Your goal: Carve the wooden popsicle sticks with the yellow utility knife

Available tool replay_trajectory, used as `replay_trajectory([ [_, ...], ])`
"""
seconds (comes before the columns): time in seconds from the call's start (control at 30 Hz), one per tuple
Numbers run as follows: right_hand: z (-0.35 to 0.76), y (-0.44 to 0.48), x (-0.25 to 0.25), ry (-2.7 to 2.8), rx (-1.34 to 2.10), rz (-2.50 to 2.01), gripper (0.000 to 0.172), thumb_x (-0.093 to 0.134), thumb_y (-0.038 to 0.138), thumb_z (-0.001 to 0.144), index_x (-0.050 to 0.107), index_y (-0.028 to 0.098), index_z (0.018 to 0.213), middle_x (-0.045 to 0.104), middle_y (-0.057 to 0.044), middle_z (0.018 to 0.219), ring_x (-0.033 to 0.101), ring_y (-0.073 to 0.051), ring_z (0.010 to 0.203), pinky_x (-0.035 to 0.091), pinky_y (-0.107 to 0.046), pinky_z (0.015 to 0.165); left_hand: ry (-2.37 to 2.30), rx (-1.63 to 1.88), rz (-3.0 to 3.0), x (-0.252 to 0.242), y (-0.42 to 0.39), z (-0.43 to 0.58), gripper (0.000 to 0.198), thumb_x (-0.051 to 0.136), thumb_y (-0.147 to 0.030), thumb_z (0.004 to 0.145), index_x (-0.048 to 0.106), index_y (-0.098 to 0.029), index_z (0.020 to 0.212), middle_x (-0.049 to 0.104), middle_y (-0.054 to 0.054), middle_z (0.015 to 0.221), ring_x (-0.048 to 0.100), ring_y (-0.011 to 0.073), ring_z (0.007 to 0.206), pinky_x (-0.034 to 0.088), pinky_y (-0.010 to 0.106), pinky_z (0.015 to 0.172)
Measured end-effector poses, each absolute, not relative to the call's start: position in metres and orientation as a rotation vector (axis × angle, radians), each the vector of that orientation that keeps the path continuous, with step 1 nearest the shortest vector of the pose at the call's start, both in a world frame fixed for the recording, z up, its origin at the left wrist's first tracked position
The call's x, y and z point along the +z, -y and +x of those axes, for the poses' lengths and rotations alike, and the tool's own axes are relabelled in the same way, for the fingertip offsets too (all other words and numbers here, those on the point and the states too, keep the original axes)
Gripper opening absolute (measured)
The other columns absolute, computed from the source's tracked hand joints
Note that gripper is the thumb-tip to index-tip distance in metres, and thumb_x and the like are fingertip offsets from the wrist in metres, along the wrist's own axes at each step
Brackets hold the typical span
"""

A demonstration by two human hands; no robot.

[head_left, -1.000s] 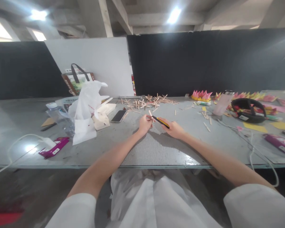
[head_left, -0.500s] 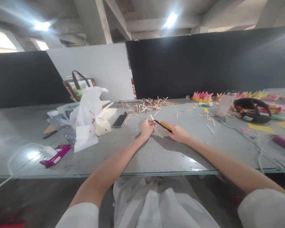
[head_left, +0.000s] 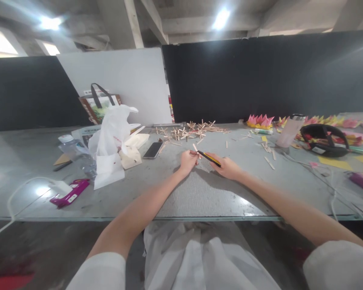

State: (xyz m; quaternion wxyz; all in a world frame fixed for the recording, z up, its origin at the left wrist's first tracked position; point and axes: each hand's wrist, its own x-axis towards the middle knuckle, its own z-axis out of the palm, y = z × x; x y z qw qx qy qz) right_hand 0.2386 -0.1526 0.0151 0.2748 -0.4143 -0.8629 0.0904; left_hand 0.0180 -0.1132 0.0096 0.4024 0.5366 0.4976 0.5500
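My left hand [head_left: 188, 162] is closed, pinching a short pale wooden stick [head_left: 195, 148] that points up and away from me. My right hand [head_left: 228, 166] grips a black and yellow pen-like tool [head_left: 209, 158], whose tip meets the stick. Both hands rest on the grey table [head_left: 199, 193] in front of me. Behind them lies a heap of wooden sticks joined into crosses [head_left: 190, 131].
A phone [head_left: 153, 150], white plastic bag [head_left: 110, 133], water bottle [head_left: 75, 152] and magenta packet [head_left: 69, 193] lie to the left. On the right are pink paper flowers [head_left: 259, 121], a tumbler [head_left: 287, 131], a black basket [head_left: 324, 139], cables and loose sticks [head_left: 269, 161].
The hands keep the same grip on the stick and the tool. Only the view has shifted slightly.
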Motion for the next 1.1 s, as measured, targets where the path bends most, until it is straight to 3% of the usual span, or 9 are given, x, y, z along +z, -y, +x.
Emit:
replay_trajectory([
  [0.17, 0.2394, 0.1529, 0.0157, 2.332, 0.254, -1.151, 0.058, 0.044, 0.039, 0.109, 0.047, 0.027, 0.166, 0.084, -0.007, 0.101, 0.072, -0.022, 0.064, 0.046, -0.028, 0.064, -1.247, 1.381, 1.348, 0.0071, 0.1116, 0.0182, 0.025, 0.085, -0.029, 0.078, 0.064, -0.016, 0.076, 0.077, 0.005, 0.073, 0.054, 0.0078, 0.04, 0.041, 0.021, 0.043],
  [0.43, 0.2391, 0.155, 0.0163, 2.282, 0.296, -1.142, 0.06, 0.048, 0.039, 0.107, 0.045, 0.027, 0.166, 0.083, -0.01, 0.112, 0.076, -0.024, 0.074, 0.052, -0.03, 0.07, -1.245, 1.37, 1.384, 0.0071, 0.1118, 0.0178, 0.022, 0.082, -0.03, 0.082, 0.066, -0.016, 0.077, 0.077, 0.005, 0.074, 0.056, 0.0088, 0.041, 0.041, 0.022, 0.044],
  [0.7, 0.2399, 0.1566, 0.0186, 2.293, 0.339, -1.091, 0.059, 0.045, 0.038, 0.109, 0.043, 0.03, 0.167, 0.082, -0.006, 0.101, 0.073, -0.022, 0.066, 0.053, -0.028, 0.069, -1.246, 1.41, 1.576, 0.0105, 0.1165, 0.0176, 0.026, 0.077, -0.029, 0.087, 0.064, -0.02, 0.107, 0.077, 0.001, 0.073, 0.056, 0.012, 0.041, 0.042, 0.023, 0.044],
  [0.9, 0.2409, 0.1581, 0.0212, 2.27, 0.369, -1.052, 0.058, 0.046, 0.034, 0.106, 0.047, 0.028, 0.164, 0.082, -0.005, 0.097, 0.067, -0.018, 0.059, 0.052, -0.027, 0.068, -1.289, 1.366, 1.772, 0.0098, 0.115, 0.0121, 0.022, 0.069, -0.03, 0.091, 0.068, -0.02, 0.111, 0.078, 0.002, 0.075, 0.057, 0.0127, 0.044, 0.043, 0.023, 0.048],
  [1.1, 0.2395, 0.1593, 0.0217, 2.246, 0.415, -1.061, 0.059, 0.045, 0.037, 0.107, 0.047, 0.027, 0.164, 0.078, -0.003, 0.086, 0.061, -0.018, 0.054, 0.048, -0.027, 0.063, -1.277, 1.372, 1.724, 0.0147, 0.1179, 0.0132, 0.026, 0.074, -0.031, 0.088, 0.067, -0.02, 0.111, 0.078, 0.002, 0.075, 0.054, 0.0116, 0.045, 0.04, 0.021, 0.049],
])
